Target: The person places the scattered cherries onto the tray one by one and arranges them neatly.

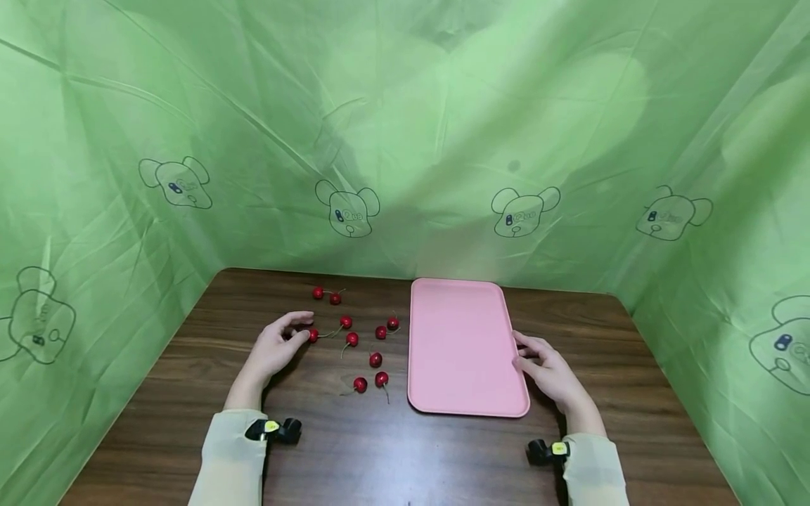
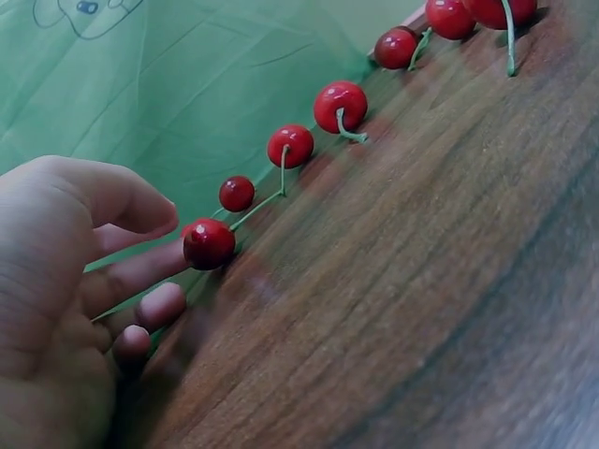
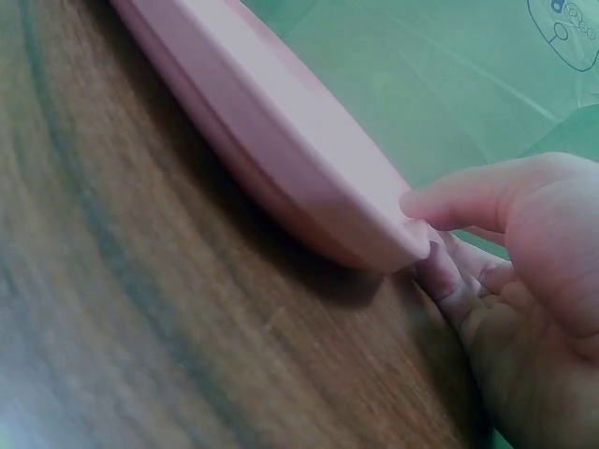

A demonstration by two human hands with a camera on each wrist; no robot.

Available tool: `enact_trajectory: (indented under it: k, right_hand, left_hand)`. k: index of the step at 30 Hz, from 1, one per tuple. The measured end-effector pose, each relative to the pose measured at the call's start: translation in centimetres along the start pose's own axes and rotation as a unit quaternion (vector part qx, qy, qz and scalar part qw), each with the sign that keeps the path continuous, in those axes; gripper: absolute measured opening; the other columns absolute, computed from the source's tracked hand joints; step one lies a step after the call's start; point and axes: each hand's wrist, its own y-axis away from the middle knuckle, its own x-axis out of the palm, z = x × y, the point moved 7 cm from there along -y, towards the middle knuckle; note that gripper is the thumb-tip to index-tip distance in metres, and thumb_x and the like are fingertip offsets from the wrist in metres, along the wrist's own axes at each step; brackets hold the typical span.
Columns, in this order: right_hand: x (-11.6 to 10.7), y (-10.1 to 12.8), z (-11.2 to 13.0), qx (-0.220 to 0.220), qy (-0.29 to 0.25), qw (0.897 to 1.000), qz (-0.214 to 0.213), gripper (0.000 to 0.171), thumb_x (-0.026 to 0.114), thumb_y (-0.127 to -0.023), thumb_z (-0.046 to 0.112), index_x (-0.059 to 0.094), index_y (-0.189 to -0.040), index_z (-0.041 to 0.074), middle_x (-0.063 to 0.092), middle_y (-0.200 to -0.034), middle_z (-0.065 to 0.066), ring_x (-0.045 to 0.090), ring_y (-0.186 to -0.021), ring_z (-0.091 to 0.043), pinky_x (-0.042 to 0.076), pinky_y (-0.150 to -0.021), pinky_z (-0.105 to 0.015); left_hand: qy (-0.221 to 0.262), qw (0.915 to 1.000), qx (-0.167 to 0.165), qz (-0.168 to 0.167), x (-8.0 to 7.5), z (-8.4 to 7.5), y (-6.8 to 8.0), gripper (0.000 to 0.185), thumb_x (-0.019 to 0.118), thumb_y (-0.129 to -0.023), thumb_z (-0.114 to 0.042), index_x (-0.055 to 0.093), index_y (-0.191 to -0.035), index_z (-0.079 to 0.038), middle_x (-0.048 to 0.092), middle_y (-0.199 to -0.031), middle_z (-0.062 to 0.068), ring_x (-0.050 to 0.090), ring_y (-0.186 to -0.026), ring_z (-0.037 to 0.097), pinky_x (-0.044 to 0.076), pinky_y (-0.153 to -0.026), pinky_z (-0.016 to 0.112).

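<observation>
My left hand (image 1: 275, 349) is at the left end of a scatter of red cherries, thumb and fingers apart around one cherry (image 2: 208, 243). Its thumb tip is right at this cherry, with the other fingers spread behind. A green stem joins that cherry to a second cherry (image 1: 345, 322). On the right, my right hand (image 1: 553, 376) pinches the long right rim of a pink rectangular tray (image 1: 465, 344). In the right wrist view the thumb lies over the tray's rim and the fingers sit under it.
Between the left hand and the tray lie several more cherries (image 1: 376, 360), some in stemmed pairs; one pair (image 1: 335, 299) lies farther back. The dark wooden table (image 1: 405, 457) meets a green cloth screen (image 1: 436, 140) with bear outlines behind and at both sides.
</observation>
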Motion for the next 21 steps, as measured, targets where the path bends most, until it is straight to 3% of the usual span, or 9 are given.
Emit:
enact_trajectory:
  k: [6,9,12,14,21]
  right_hand:
    - [0.07,0.15,0.20,-0.002,-0.008,1.000,0.006,0.056,0.072,-0.105,0.006,0.055,-0.158,0.001,0.059,-0.147,-0.022,0.060,-0.121,-0.028,0.053,-0.090,-0.022]
    - [0.10,0.16,0.30,-0.008,-0.013,1.000,0.008,0.057,0.073,-0.105,0.006,0.054,-0.158,0.000,0.058,-0.148,-0.023,0.061,-0.121,-0.028,0.054,-0.089,-0.022]
    - [0.14,0.14,0.29,-0.010,-0.017,1.000,0.010,0.058,0.073,-0.104,0.006,0.054,-0.158,0.000,0.058,-0.148,-0.023,0.061,-0.121,-0.028,0.054,-0.090,-0.022]
    - [0.17,0.11,0.23,-0.011,-0.018,1.000,0.010,0.058,0.073,-0.104,0.005,0.054,-0.158,0.000,0.058,-0.148,-0.023,0.061,-0.120,-0.028,0.054,-0.090,-0.022]
    - [0.10,0.01,-0.19,-0.011,-0.020,1.000,0.009,0.058,0.073,-0.104,0.004,0.054,-0.158,0.000,0.058,-0.148,-0.024,0.061,-0.119,-0.022,0.054,-0.091,-0.021]
  left_hand:
    - [-0.015,0.9994,-0.002,0.032,0.55,-0.04,-0.04,0.040,0.068,-0.105,-0.006,0.068,-0.145,-0.010,0.072,-0.137,0.011,0.055,-0.092,0.020,0.046,-0.078,0.029]
    - [-0.022,0.9987,-0.007,0.045,0.67,0.07,-0.01,0.041,0.068,-0.103,-0.003,0.071,-0.143,-0.013,0.072,-0.116,0.012,0.053,-0.083,0.019,0.045,-0.072,0.031]
    - [-0.022,0.9982,-0.018,0.054,0.69,0.27,0.08,0.044,0.067,-0.100,0.001,0.073,-0.140,-0.017,0.063,-0.094,0.009,0.051,-0.075,0.020,0.044,-0.066,0.032]
    - [-0.023,0.9978,-0.019,0.058,0.70,0.38,0.12,0.046,0.066,-0.099,0.002,0.074,-0.139,-0.019,0.057,-0.088,0.008,0.051,-0.074,0.022,0.044,-0.065,0.033]
    - [-0.034,0.9980,-0.002,0.053,0.78,0.31,0.06,0.046,0.067,-0.096,0.005,0.076,-0.136,-0.017,0.066,-0.107,0.009,0.053,-0.078,0.023,0.045,-0.068,0.033]
